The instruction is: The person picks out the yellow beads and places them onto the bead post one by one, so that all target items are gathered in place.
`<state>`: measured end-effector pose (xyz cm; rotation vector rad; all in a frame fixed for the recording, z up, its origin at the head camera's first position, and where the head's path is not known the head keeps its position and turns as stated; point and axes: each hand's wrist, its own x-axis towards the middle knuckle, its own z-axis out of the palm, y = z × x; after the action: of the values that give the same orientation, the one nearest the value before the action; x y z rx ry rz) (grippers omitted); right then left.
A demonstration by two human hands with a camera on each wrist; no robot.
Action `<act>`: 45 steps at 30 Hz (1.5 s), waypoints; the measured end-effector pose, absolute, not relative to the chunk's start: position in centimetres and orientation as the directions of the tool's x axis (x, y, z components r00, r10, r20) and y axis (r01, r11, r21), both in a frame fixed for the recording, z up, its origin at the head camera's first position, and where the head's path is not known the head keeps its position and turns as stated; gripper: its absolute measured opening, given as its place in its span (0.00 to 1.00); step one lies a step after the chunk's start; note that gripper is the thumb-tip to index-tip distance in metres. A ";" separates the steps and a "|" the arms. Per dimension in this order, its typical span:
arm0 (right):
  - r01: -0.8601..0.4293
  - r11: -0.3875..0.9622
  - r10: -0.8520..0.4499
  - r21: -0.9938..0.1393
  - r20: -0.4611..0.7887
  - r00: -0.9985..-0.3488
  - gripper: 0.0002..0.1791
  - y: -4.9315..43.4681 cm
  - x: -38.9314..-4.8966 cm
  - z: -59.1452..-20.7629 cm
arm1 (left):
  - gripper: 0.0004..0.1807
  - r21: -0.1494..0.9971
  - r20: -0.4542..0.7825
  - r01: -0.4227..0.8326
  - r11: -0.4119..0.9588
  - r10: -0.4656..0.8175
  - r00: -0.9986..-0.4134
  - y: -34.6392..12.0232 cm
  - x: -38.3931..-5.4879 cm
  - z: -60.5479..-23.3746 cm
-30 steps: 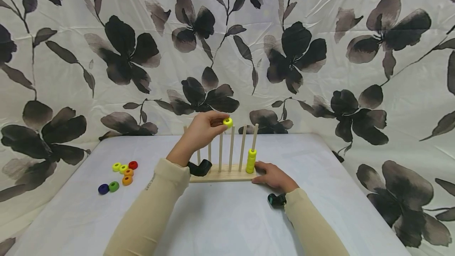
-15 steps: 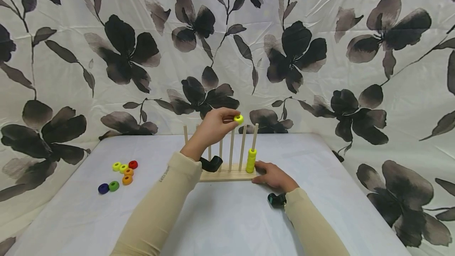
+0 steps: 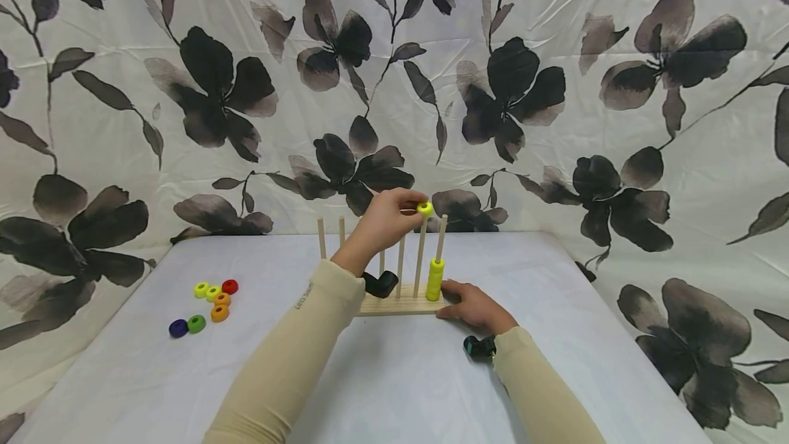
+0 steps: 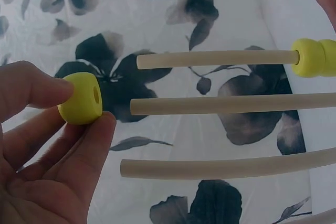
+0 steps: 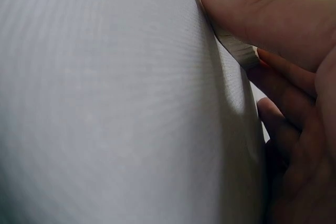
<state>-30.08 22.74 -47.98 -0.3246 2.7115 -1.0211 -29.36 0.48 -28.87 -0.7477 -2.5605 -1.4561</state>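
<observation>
My left hand [image 3: 387, 219] pinches a yellow bead [image 4: 81, 98] between thumb and fingers, up at the top of the pegs. In the left wrist view the bead's hole faces the peg tips, with a gap between. Below stands a wooden peg rack [image 3: 401, 305] with a row of upright pegs, some hidden behind my left arm. Its rightmost peg carries a stack of yellow beads [image 3: 435, 281]. My right hand [image 3: 474, 307] grips the right end of the rack's base, the thumb [image 5: 247, 11] along the front edge and the fingers behind.
Loose beads lie on the white table at the left: two yellow beads [image 3: 201, 290], a red bead [image 3: 230, 286], two orange beads [image 3: 219, 312], a green bead [image 3: 196, 324] and a dark blue bead [image 3: 178, 328]. A flowered cloth [image 3: 382, 108] hangs behind the table.
My left hand has moved right along the row of pegs with the yellow bead, from mid-row to the second peg from the right. My right hand stays at the rack's end.
</observation>
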 end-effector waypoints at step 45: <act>-0.103 0.731 -0.267 -0.674 -0.144 -0.953 0.40 22.8 -30.1 -47.8 | 0.18 0.686 0.274 0.501 0.527 0.451 -0.849 3.6 -31.7 -28.9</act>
<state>-30.05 22.85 -47.78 -0.2937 2.7031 -1.0321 -31.69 3.56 -28.93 -0.8399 -2.6903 -1.2407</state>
